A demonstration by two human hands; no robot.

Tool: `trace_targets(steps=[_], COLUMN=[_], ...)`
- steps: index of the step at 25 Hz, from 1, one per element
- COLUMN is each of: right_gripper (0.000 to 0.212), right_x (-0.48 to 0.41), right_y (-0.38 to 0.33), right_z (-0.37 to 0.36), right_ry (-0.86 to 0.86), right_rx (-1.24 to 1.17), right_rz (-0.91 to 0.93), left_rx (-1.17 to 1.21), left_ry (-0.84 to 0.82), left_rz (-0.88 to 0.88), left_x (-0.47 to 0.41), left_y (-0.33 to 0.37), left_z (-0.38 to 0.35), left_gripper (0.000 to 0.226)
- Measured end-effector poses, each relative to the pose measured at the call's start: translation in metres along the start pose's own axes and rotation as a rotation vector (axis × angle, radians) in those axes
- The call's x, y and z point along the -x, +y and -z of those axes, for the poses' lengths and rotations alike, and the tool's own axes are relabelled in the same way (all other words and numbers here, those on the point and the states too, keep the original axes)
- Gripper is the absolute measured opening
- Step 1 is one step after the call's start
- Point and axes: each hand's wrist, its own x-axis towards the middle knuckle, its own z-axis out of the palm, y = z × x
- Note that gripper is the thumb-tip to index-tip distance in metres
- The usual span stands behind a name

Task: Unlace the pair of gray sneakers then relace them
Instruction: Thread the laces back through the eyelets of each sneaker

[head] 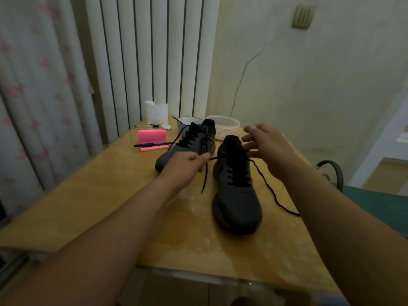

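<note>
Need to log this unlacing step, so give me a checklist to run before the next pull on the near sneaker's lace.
1. Grip on the lace: ok. The left hand pinches one lace end beside the near sneaker.
2. Second grip: not ok. The right hand hovers open by the shoe's collar, holding nothing.
3. Other lace end free: ok. It lies loose on the table, right of the shoe.
4. Shoe steadied: not ok. Neither hand presses it down.
5. Far sneaker clear of the pull: cannot tell. The left hand overlaps its toe side in this view.
</note>
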Motion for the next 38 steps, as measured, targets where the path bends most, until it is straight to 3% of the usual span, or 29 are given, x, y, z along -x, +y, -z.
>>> trace_targets(steps=[3, 5, 8, 10, 13, 15, 18, 19, 21, 23, 25, 30, 33, 35, 37, 38], right_gripper=[0.023, 0.021, 0.019, 0.028, 0.023, 0.02, 0.034, 0.035, 0.035, 0.034, 0.031, 0.026, 0.026, 0.025, 0.024, 0.023], right_x=[0.004, 0.008, 0.014, 0.016, 0.02, 0.02, 0.02, 0.02, 0.018, 0.019, 0.022, 0.021, 0.025, 0.029, 0.028, 0.025], right_y=[0.014, 0.017, 0.005, -0.013, -0.04, -0.055, -0.08, -0.089, -0.103, -0.112, -0.116, -0.107, -0.099, -0.094, -0.09, -0.087], right_z=[-0.004, -0.007, -0.012, -0.02, -0.035, -0.036, -0.02, -0.013, -0.003, 0.005, 0.014, 0.039, 0.044, 0.04, 0.034, 0.034], right_ry=[0.056, 0.094, 0.095, -0.093, -0.368, -0.379, -0.305, -0.284, -0.25, -0.212, -0.173, -0.039, -0.039, -0.117, -0.167, -0.153], right_rx=[0.055, 0.129, 0.237, 0.258, 0.234, 0.202, 0.089, 0.065, 0.036, -0.008, -0.055, -0.338, -0.381, -0.378, -0.422, -0.447], right_rz=[-0.055, -0.032, 0.162, 0.292, 0.273, 0.249, 0.223, 0.212, 0.189, 0.153, 0.109, -0.04, -0.083, -0.097, -0.104, -0.108], left_rx=[0.571, 0.741, 0.697, 0.584, 0.378, 0.24, 0.154, 0.163, 0.187, 0.24, 0.281, -0.169, -0.118, -0.014, 0.102, 0.091], left_ry=[0.278, 0.408, 0.51, 0.489, 0.337, 0.315, 0.571, 0.585, 0.382, 0.087, -0.07, 0.081, 0.051, -0.07, -0.177, -0.147], left_rz=[0.207, 0.201, 0.037, -0.1, -0.243, -0.315, -0.366, -0.335, -0.257, -0.231, -0.222, -0.277, -0.26, -0.264, -0.216, -0.221], left_x=[0.003, 0.004, 0.003, 0.001, -0.006, -0.007, -0.001, 0.003, 0.004, 0.009, 0.011, 0.012, 0.018, 0.022, 0.026, 0.024], left_y=[-0.003, 0.004, 0.031, 0.053, 0.077, 0.085, 0.088, 0.092, 0.102, 0.118, 0.127, 0.109, 0.103, 0.114, 0.129, 0.132], left_z=[0.008, 0.015, 0.027, 0.029, 0.023, 0.016, 0.009, 0.007, 0.002, -0.001, -0.002, 0.005, 0.001, -0.01, -0.024, -0.027], left_gripper=[0.02, 0.012, 0.013, 0.014, 0.018, 0.012, 0.015, 0.02, 0.033, 0.032, 0.027, 0.011, 0.023, 0.04, 0.037, 0.035])
